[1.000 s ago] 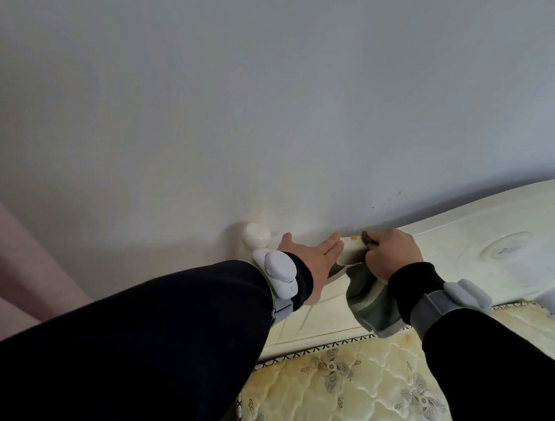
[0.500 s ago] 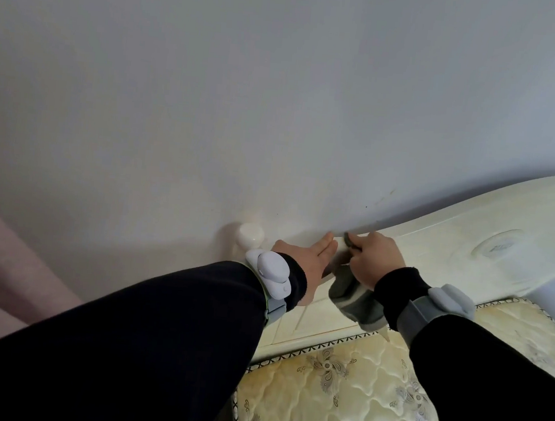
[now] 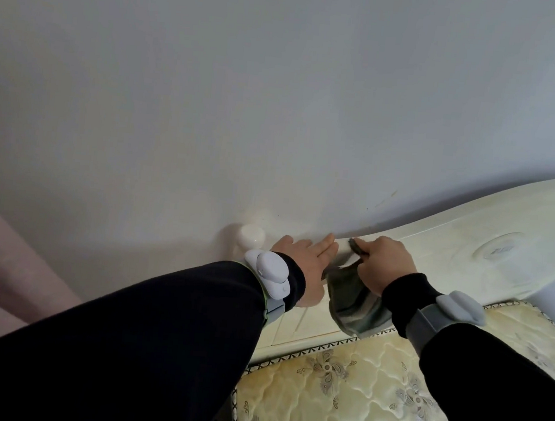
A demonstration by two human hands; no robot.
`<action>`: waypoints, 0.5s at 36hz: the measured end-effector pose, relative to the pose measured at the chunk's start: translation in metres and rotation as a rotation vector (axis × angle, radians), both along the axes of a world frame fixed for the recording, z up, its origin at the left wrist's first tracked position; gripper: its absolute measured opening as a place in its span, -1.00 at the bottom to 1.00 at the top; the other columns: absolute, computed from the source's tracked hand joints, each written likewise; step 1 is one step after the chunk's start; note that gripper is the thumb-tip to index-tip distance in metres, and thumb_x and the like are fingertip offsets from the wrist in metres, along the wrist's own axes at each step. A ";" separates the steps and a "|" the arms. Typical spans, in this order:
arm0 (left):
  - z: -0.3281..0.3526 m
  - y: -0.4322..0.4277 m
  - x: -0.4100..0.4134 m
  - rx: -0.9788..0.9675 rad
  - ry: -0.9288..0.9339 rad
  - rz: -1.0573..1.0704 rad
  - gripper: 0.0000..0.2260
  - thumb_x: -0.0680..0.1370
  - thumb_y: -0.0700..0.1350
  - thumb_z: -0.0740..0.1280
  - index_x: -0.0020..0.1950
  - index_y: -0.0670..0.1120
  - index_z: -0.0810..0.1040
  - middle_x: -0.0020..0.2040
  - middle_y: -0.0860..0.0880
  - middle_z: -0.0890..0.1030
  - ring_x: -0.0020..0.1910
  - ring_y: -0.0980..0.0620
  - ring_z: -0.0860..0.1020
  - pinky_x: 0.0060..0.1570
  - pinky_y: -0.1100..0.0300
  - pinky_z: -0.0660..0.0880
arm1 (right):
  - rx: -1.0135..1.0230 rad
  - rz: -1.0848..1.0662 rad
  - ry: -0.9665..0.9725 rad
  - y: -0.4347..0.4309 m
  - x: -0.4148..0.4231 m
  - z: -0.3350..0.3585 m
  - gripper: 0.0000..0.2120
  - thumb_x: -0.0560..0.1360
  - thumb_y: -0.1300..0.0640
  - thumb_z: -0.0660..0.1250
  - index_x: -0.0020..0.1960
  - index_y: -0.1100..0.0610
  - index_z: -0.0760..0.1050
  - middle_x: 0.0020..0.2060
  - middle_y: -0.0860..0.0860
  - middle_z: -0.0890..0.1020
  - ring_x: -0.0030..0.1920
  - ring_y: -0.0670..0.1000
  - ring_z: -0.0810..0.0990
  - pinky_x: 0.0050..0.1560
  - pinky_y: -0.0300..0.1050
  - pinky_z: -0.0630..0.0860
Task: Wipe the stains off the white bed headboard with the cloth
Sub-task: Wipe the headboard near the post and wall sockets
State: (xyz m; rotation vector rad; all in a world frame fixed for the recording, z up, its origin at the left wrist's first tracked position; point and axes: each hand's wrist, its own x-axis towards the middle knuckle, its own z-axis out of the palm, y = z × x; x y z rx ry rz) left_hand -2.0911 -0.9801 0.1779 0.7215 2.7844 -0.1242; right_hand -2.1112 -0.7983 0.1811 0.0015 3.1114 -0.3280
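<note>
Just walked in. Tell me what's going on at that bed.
A person in dark sleeves is leaning over the mattress and cleaning the white headboard. The right hand grips a grey-green cloth and presses a bunched corner of it against the headboard's top edge, while the rest hangs down. The left hand lies flat on the headboard right beside it, near the round knob at the corner. The panel further right looks yellowish.

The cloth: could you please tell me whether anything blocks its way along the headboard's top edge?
Leftward, the left hand lies flat on the headboard right beside the cloth gripped by the right hand; rightward, nothing visible.
</note>
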 end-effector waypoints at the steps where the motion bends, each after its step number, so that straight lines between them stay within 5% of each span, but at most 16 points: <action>1: -0.002 -0.002 -0.001 0.005 0.000 -0.002 -0.32 0.62 0.05 0.08 0.65 0.05 -0.22 0.64 0.09 -0.26 0.63 -0.05 0.00 0.55 -0.10 0.00 | 0.008 -0.010 0.004 0.000 -0.003 0.001 -0.52 0.44 0.20 0.25 0.32 -0.10 0.55 0.08 0.13 0.60 0.11 0.21 0.55 0.08 -0.09 0.48; 3: -0.006 -0.003 -0.002 0.012 0.011 0.000 -0.35 0.64 0.09 0.00 0.65 0.03 -0.22 0.64 0.09 -0.26 0.63 0.01 -0.15 0.57 -0.09 -0.14 | 0.014 -0.031 0.016 -0.003 -0.008 0.001 -0.56 0.42 0.19 0.26 0.26 -0.05 0.59 0.09 0.13 0.60 0.12 0.21 0.54 0.07 -0.09 0.48; 10: -0.011 -0.001 -0.002 0.055 0.053 0.000 -0.42 0.68 0.15 -0.12 0.66 0.00 -0.17 0.65 0.07 -0.21 0.63 0.05 -0.18 0.57 -0.07 -0.19 | 0.035 0.056 0.031 -0.010 0.004 -0.011 -0.62 0.46 0.14 0.26 0.26 -0.02 0.53 -0.14 0.05 0.38 0.05 0.23 0.51 -0.08 -0.11 0.37; 18: -0.011 0.000 0.001 0.048 0.047 0.016 -0.40 0.67 0.19 -0.15 0.66 0.00 -0.18 0.65 0.08 -0.23 0.63 0.05 -0.19 0.57 -0.09 -0.22 | 0.013 -0.081 0.012 0.004 -0.011 -0.004 -0.59 0.43 0.19 0.25 0.26 0.03 0.57 0.09 0.17 0.55 0.13 0.24 0.53 0.10 -0.05 0.47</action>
